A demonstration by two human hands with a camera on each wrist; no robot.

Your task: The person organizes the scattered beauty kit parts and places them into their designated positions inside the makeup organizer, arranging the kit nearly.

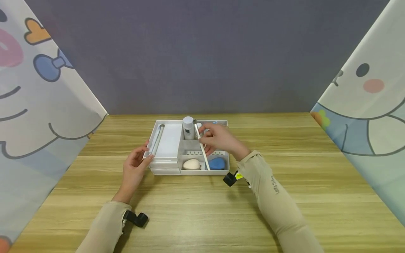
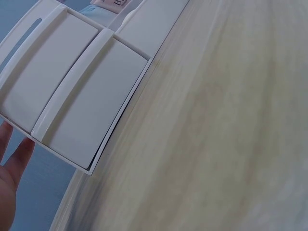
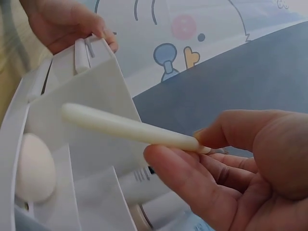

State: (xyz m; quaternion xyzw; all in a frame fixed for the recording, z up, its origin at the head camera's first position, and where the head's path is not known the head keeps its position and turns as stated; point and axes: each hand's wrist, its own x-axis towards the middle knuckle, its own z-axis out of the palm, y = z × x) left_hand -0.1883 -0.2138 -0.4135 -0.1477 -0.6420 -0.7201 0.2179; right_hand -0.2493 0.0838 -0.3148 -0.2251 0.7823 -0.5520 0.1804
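Observation:
Between thumb and fingers, my right hand [image 1: 216, 137] pinches a white-handled makeup brush [image 1: 203, 149]. Its bristle end points up and away, above the right part of a white desktop organizer [image 1: 166, 162]. In the right wrist view the brush handle [image 3: 120, 129] crosses in front of the compartments. My left hand [image 1: 135, 168] holds the organizer's left side, thumb near the front corner. Another brush [image 1: 158, 140] lies in the long slot on the organizer's top left. A white bottle [image 1: 188, 129] stands in a back compartment. A cream sponge [image 1: 191, 164] and a blue sponge [image 1: 217, 163] sit in front compartments.
Two drawers [image 2: 91, 103] form the organizer's left front. It stands on a wood-grain table [image 1: 196, 211] before a grey back panel [image 1: 202, 56]. Cartoon-printed panels [image 1: 364, 116] flank both sides. Small camera mounts [image 1: 230, 179] project from the wrists.

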